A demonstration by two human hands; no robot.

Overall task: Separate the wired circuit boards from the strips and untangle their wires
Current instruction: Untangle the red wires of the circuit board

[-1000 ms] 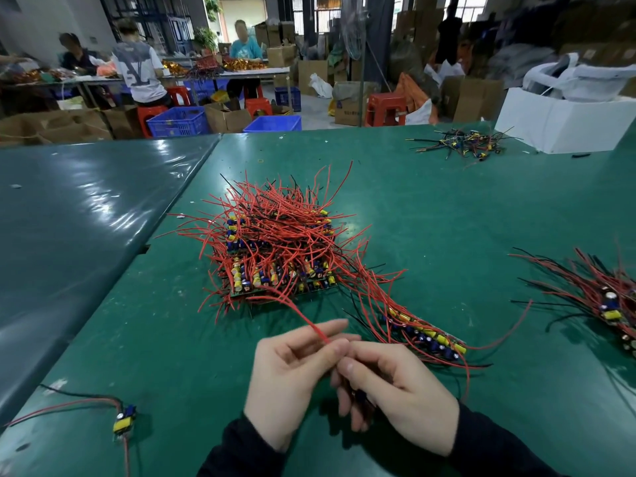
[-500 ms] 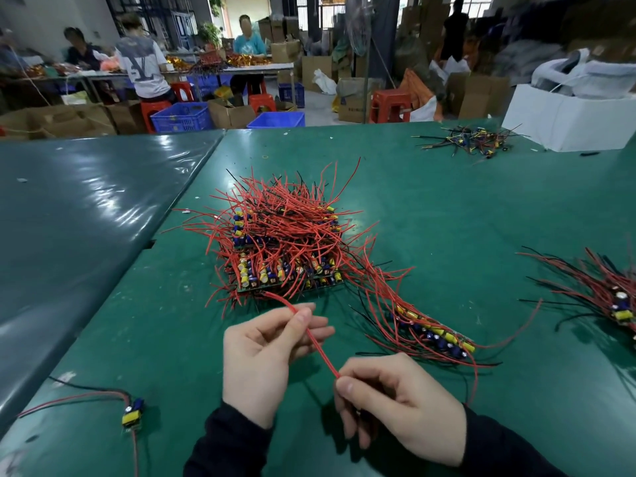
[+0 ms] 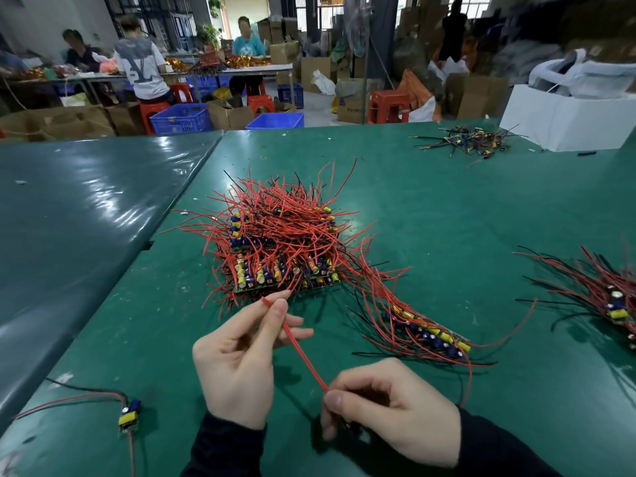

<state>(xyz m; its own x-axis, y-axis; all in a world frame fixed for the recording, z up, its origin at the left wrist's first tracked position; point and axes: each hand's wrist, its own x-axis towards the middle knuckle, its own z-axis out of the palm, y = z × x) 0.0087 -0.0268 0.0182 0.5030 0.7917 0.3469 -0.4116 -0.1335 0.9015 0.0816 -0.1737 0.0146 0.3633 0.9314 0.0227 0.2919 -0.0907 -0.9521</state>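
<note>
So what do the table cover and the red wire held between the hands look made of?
Table cover: apparently a glossy green plastic or vinyl sheet; it shows window glare and small scuffs. Red wire: seemingly smooth plastic or rubber insulation, flexible, bending slightly between the two grips.

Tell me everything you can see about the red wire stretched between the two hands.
The red wire is thin, with smooth, plastic-looking red insulation. It runs taut and straight on a diagonal, raised above the green table. The left hand pinches its upper end between thumb and forefinger, a short red tip showing past the fingers, just in front of the big tangled pile of wired boards. The right hand pinches its lower end; whatever it connects to there is hidden under the fingers.
</note>
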